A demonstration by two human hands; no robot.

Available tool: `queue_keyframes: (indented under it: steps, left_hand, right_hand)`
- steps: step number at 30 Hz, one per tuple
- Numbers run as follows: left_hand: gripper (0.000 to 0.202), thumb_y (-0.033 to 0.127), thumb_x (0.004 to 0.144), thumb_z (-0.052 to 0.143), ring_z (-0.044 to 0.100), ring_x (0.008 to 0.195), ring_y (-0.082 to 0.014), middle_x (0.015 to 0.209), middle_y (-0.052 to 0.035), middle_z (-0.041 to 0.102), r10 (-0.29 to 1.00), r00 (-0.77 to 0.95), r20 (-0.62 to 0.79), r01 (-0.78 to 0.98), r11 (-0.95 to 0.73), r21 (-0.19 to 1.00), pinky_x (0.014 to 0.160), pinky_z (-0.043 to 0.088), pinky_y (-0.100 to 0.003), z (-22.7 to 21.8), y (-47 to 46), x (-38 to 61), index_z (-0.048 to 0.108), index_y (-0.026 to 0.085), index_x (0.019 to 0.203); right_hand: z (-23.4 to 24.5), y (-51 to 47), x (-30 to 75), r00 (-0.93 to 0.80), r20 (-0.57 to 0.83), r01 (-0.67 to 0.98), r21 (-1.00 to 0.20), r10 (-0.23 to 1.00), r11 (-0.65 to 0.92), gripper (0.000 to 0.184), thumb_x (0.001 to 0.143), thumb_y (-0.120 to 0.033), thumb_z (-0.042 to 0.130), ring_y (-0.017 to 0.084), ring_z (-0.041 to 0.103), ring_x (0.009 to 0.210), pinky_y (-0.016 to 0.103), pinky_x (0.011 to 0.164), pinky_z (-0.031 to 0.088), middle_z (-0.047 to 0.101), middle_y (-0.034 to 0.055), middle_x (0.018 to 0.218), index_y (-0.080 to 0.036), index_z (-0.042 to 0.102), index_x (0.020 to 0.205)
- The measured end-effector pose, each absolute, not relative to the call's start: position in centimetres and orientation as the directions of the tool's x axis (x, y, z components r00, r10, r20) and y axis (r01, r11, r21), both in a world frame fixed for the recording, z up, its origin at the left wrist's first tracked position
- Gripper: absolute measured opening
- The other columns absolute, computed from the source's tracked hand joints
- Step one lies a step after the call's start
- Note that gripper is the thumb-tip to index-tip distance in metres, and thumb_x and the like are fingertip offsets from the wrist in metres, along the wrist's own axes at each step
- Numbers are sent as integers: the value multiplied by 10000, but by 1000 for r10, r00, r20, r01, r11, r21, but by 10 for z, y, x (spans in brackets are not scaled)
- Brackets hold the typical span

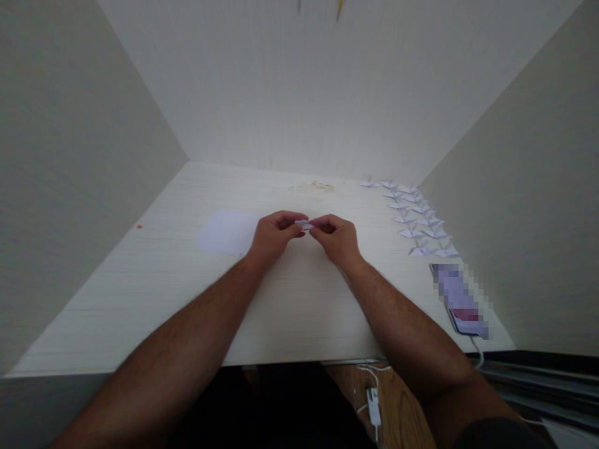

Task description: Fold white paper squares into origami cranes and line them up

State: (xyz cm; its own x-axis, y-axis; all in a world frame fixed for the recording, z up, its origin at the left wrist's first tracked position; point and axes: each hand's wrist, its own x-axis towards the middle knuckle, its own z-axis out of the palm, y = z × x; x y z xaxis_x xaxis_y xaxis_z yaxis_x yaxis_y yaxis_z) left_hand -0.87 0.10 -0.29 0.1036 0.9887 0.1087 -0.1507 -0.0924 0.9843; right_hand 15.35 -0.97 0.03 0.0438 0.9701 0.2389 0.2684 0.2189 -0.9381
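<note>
One small piece of folded white paper sits above the middle of the tabletop, pinched between the fingertips of both hands. The left hand grips its left end and the right hand its right, fingers bent and closed on it; the fingers hide most of its folds. Holding it from both ends probably keeps so slight a thing steady.

Just beside the left hand, partly behind it, lies white paper, perhaps placed there for easy reach; whether it is one sheet or several, I cannot tell. Well apart on the right, white origami cranes stand in rows near the side panel, likely set there to leave elbow room. Nearer the front edge is a smartphone, its screen blurred out, with a white cable leading off the edge.

The pale, streaky tabletop meets light panels on three sides. It bears a brownish scuff at the back and an orange-red spot at left. Below, a white power strip shows against wood-grained flooring.
</note>
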Motion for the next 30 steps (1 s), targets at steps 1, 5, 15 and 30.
queue_keyframes:
  steps: [1, 5, 15, 30]
  left_hand:
    - [367, 363, 643, 833, 702, 805, -196, 899, -88, 759, 988, 105, 111, -132, -97, 987, 807, 586, -379, -2, 1, -9, 743, 152, 928]
    - [367, 371, 649, 831, 695, 753, -183, 870, -84, 761, 989, 106, 105, -63, -99, 993, 789, 582, -368, 0, -1, -9, 757, 151, 934]
    - [329, 388, 702, 796, 696, 729, -185, 808, -78, 761, 983, 116, 142, 63, -150, 987, 746, 569, -339, 1, -1, -11, 779, 165, 943]
    - [218, 355, 769, 731, 706, 787, -190, 899, -43, 772, 959, 96, 267, 285, -284, 916, 783, 569, -333, 2, -5, -8, 778, 215, 930]
  right_hand:
    - [0, -10, 154, 44, 234, 267, -939, 971, 215, 115, 711, -279, 727, 118, 564, 595, 267, 578, 456, 680, 2, 686, -200, 713, 794]
    - [0, -9, 154, 34, 239, 246, -943, 970, 224, 91, 698, -267, 732, 103, 519, 560, 245, 533, 411, 637, -16, 624, -195, 690, 735]
    - [0, -10, 156, 3, 277, 303, -916, 961, 263, 134, 744, -325, 711, 113, 531, 595, 257, 561, 429, 652, 1, 678, -195, 678, 753]
    - [-1, -10, 156, -8, 361, 465, -824, 933, 323, 118, 822, -311, 644, 126, 556, 646, 276, 616, 441, 648, 4, 715, -199, 663, 791]
